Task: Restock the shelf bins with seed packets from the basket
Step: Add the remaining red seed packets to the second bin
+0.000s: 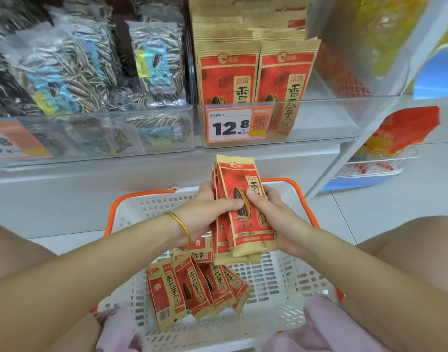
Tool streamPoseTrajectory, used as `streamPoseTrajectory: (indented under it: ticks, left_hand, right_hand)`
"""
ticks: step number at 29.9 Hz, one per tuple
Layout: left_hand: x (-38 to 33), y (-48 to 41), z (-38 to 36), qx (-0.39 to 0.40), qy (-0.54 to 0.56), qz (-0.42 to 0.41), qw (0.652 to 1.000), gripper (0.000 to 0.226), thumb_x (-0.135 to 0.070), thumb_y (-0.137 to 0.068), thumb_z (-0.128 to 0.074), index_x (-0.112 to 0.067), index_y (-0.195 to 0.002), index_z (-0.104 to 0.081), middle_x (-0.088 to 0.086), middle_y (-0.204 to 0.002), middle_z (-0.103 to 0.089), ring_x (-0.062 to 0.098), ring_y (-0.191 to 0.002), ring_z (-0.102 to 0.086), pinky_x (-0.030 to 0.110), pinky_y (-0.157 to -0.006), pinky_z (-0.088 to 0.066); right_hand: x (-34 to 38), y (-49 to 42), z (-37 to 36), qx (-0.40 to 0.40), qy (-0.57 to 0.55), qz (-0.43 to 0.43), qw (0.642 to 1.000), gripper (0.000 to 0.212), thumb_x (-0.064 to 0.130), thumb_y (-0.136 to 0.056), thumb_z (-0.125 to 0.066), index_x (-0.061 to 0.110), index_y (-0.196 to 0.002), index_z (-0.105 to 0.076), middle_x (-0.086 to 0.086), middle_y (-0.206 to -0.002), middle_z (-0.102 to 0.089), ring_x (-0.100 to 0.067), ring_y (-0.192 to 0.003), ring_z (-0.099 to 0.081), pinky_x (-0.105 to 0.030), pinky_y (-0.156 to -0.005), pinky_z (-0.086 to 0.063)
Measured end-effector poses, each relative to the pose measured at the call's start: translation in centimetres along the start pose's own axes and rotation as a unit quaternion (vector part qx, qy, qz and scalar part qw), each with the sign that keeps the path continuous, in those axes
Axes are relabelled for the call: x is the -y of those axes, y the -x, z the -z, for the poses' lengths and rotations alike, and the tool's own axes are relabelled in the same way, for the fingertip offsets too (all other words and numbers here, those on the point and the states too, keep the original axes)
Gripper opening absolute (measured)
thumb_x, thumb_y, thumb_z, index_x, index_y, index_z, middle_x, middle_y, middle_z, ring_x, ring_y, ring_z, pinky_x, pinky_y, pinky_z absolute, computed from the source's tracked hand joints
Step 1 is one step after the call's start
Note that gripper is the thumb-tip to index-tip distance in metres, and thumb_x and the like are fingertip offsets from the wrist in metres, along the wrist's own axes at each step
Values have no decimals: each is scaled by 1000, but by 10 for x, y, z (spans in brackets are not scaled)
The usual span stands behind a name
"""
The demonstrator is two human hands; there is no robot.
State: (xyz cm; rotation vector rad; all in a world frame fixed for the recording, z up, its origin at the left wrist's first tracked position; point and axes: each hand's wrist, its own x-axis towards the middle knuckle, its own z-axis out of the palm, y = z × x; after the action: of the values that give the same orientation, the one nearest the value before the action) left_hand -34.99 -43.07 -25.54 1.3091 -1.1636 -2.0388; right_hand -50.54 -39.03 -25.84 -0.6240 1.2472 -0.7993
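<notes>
Gold bangle (183, 226); pink garment (116, 331), perhaps shorts.

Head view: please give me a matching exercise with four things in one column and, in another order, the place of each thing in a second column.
Things
1. bundle of red packets
2. loose red packets
3. price tag
4. gold bangle

Places
A. around the left wrist
B. lying in the basket
C. on the front of the shelf bin
D. held by the left hand and the right hand, above the basket

Pairs: 1-D, 2-B, 3-C, 4-A
</notes>
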Motion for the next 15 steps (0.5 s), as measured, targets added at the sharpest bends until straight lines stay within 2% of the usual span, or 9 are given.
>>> streamPoseTrajectory:
  ticks: [3, 5, 6, 7, 8, 10, 11, 13, 15]
  left_hand:
    - [-25, 13, -23, 2, -59, -24, 998, 73, -23, -64, -67, -12, -127, -33, 12, -112, -62, 24, -96, -66, 41, -86, -54]
    - [-51, 27, -41, 32, -152, -45, 987, 71, -37, -63, -66, -19, -125, -36, 2, -108, -63, 15, -93, -67, 33, -85, -55]
    - [-65, 34, -49, 57, -220, -61, 972, 62, -47, -70, -66, -25, -121, -40, -6, -105, -63, 9, -90, -65, 27, -80, -55]
    - [-83, 41, -57, 68, -287, -80, 952, 52, -59, -77, -60, -30, -117, -44, -11, -102, -61, 4, -86, -63, 24, -74, -54]
    - [-99, 45, -63, 62, -348, -113, 929, 51, -69, -80, -46, -30, -113, -49, -12, -97, -60, 4, -81, -60, 24, -69, -51]
    - [-129, 49, -72, -14, -417, -215, 883, 58, -68, -82, -34, -19, -102, -59, -6, -87, -59, 10, -71, -55, 33, -67, -47]
    - [-142, 47, -75, -68, -436, -285, 851, 52, -61, -85, -40, -15, -96, -62, -2, -84, -59, 13, -70, -53, 36, -70, -45]
    - [-169, 34, -75, -177, -513, -404, 737, 28, -38, -92, -51, -15, -94, -66, 3, -88, -61, 18, -82, -54, 35, -79, -42]
    - [-193, 14, -70, -240, -593, -427, 639, 36, -38, -88, -44, -14, -105, -66, 10, -104, -61, 29, -103, -52, 39, -92, -41]
  right_hand:
    - [17, 32, 10, 103, -54, -23, 993, 47, 37, -87, -54, 15, -128, -56, -13, -117, -67, -26, -103, -66, -40, -88, -55]
    - [30, 54, 20, 103, -29, 6, 994, 44, 34, -85, -57, 15, -124, -58, -13, -116, -68, -25, -102, -67, -39, -86, -56]
    - [39, 65, 27, 96, -29, 19, 995, 43, 34, -83, -61, 15, -121, -60, -13, -114, -69, -25, -98, -69, -37, -82, -57]
    - [51, 75, 36, 85, -35, 33, 995, 46, 36, -78, -69, 13, -117, -64, -13, -110, -70, -24, -94, -70, -36, -77, -58]
    - [65, 84, 46, 77, -39, 53, 995, 51, 38, -67, -80, 13, -109, -70, -13, -104, -72, -24, -88, -71, -35, -73, -59]
    - [97, 99, 67, 41, -36, 98, 994, 52, 38, -42, -91, 13, -86, -78, -11, -87, -75, -21, -72, -73, -33, -61, -59]
    - [115, 104, 74, 18, -27, 124, 992, 42, 36, -44, -87, 13, -78, -79, -9, -79, -75, -20, -65, -72, -32, -57, -58]
    - [153, 102, 88, -34, -9, 171, 985, 25, 31, -57, -72, 13, -74, -76, -6, -72, -74, -16, -58, -70, -30, -51, -57]
    - [191, 80, 100, -80, 18, 181, 980, 20, 26, -72, -67, 13, -87, -69, -4, -72, -73, -15, -59, -70, -32, -51, -58]
